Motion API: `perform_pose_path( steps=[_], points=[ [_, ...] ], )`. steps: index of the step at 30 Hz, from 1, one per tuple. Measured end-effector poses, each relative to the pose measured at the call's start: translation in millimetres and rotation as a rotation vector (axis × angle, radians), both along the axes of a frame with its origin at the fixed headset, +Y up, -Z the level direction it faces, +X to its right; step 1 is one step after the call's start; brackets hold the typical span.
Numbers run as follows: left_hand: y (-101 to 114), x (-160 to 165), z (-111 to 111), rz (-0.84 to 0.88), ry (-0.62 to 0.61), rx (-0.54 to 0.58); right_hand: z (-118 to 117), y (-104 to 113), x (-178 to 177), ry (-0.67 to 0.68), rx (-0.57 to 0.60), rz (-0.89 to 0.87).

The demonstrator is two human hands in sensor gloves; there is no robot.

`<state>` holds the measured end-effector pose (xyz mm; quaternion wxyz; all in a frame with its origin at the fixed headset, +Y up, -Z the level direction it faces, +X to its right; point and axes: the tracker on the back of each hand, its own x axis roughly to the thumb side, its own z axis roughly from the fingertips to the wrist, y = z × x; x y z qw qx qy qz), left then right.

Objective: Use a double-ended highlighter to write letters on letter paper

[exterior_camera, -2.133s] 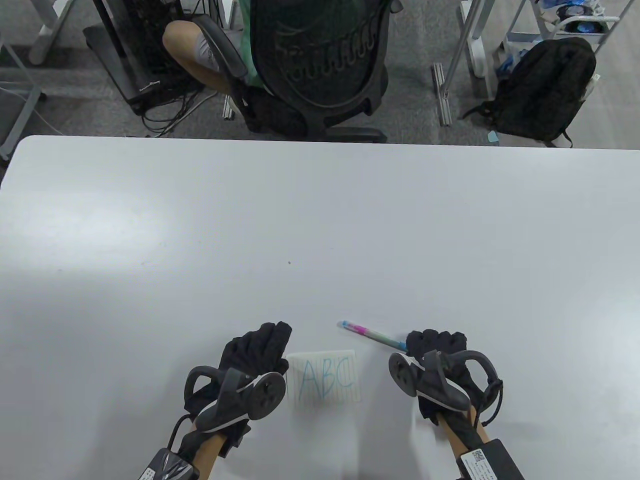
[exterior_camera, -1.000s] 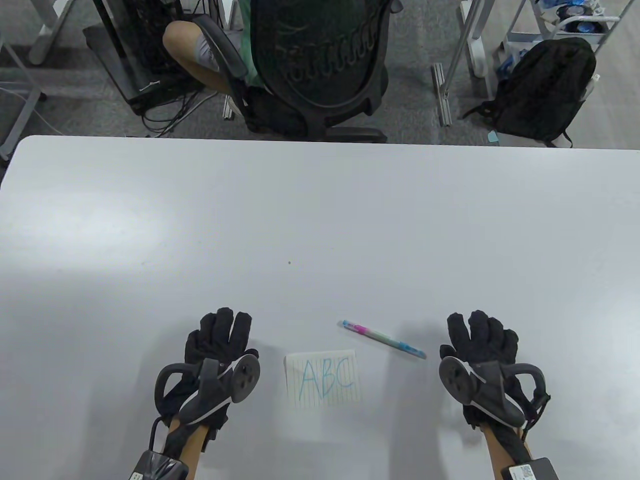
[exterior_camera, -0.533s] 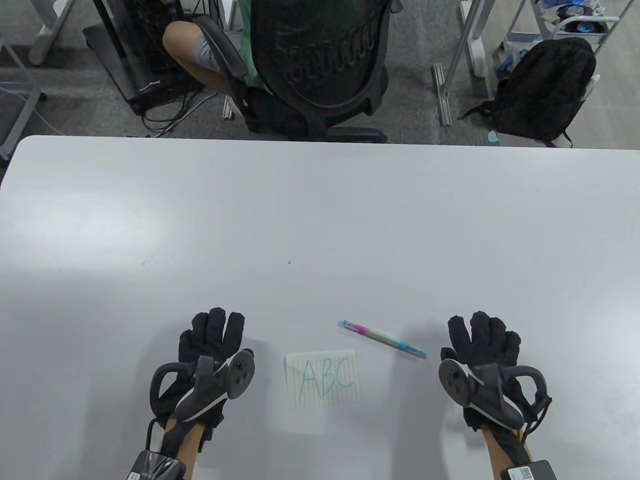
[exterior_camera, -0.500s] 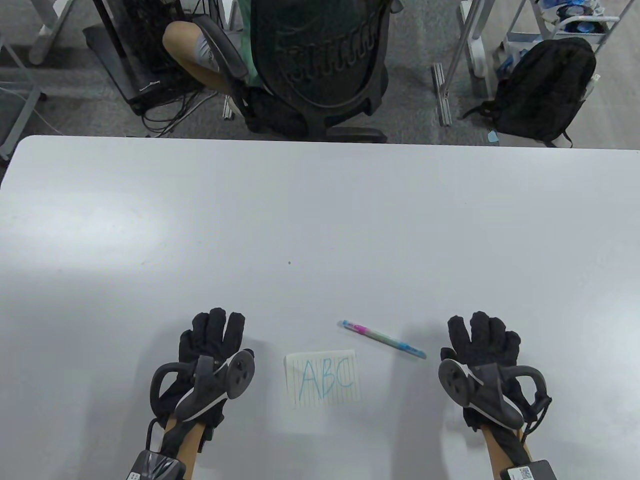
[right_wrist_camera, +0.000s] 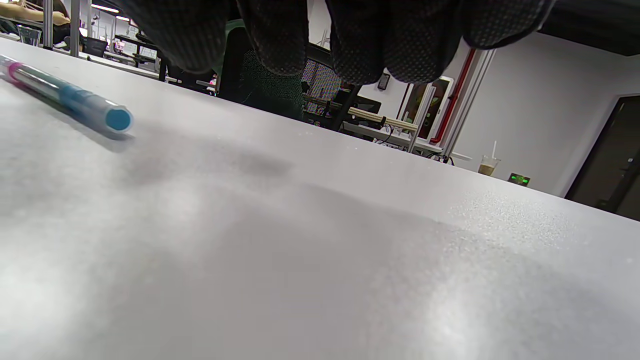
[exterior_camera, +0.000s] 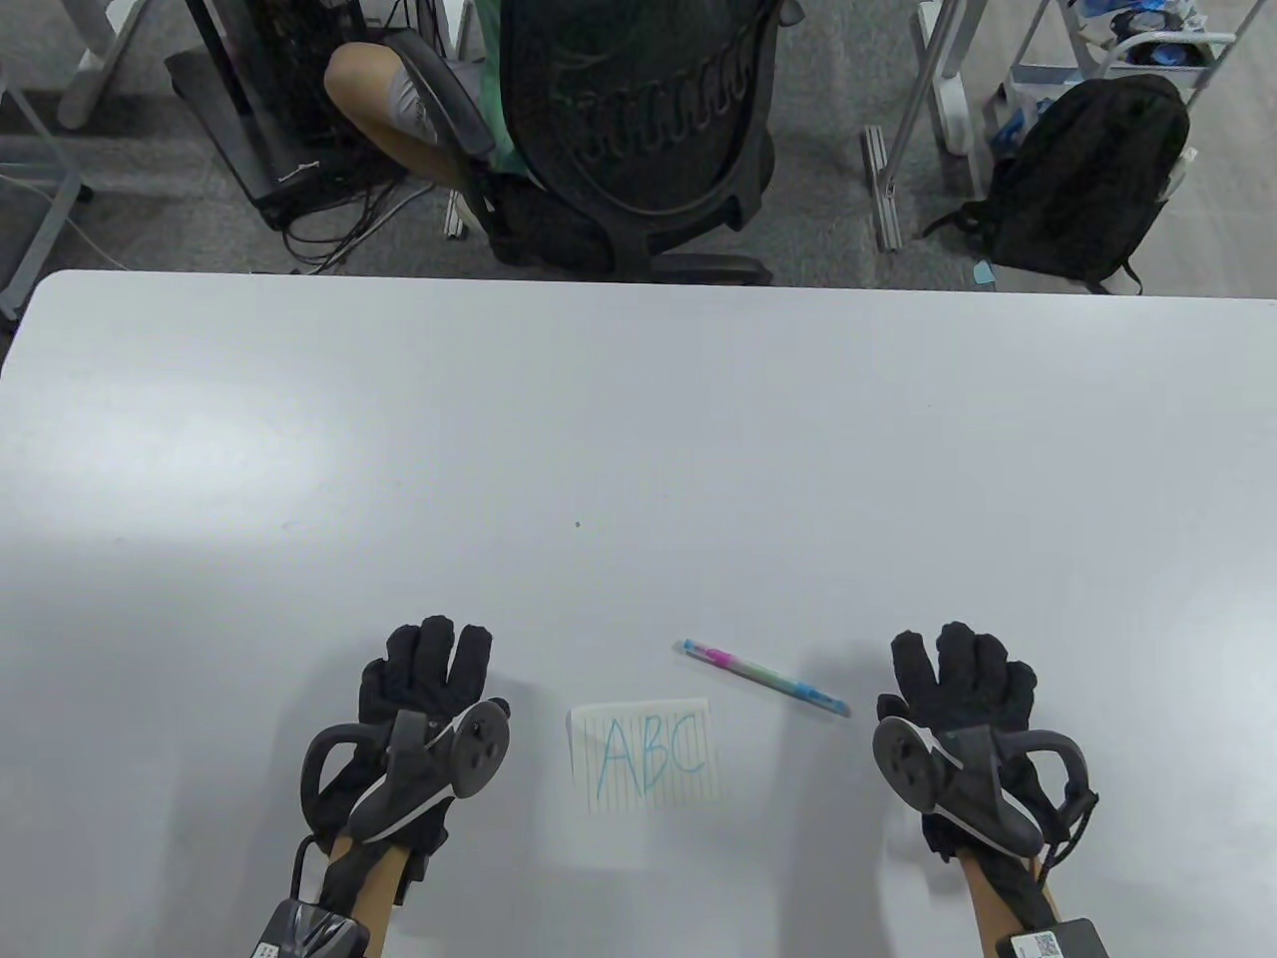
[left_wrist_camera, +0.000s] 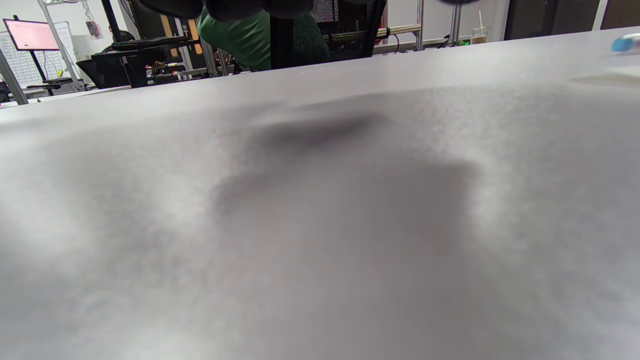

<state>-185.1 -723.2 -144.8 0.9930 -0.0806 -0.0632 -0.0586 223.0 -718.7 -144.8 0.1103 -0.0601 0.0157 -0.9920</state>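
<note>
A white table (exterior_camera: 638, 419) is seen from above, with two black-gloved hands entering from the near edge. The left hand (exterior_camera: 424, 689) is laid palm down on the table, its fingers straight and slightly spread, and nothing is held in it. The right hand (exterior_camera: 958, 684) is laid the same way well to the right, fingers extended and empty. Between the hands, a small lined paper (exterior_camera: 643, 756) lies flat, and the letters "ABC" are written on it in blue. The highlighter (exterior_camera: 763, 678) lies on the table just beyond the paper's far right corner, angled, its pink end pointing away to the left and its blue end toward the right hand; it is touched by neither hand. In the right wrist view, the blue end of the highlighter (right_wrist_camera: 75, 100) is seen resting on the table near the fingertips (right_wrist_camera: 400, 45), which hang above the surface. Beyond the table, an office chair (exterior_camera: 638, 120) and a black backpack (exterior_camera: 1082, 180) are visible.
</note>
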Motion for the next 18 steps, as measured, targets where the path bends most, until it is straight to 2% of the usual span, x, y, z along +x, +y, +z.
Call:
perform_pose_path(
  steps=[18],
  points=[
    [-1.2, 3.2, 2.0, -0.008, -0.017, -0.006, 4.4, -2.7, -2.7, 0.0, -0.013, 0.022]
  ],
)
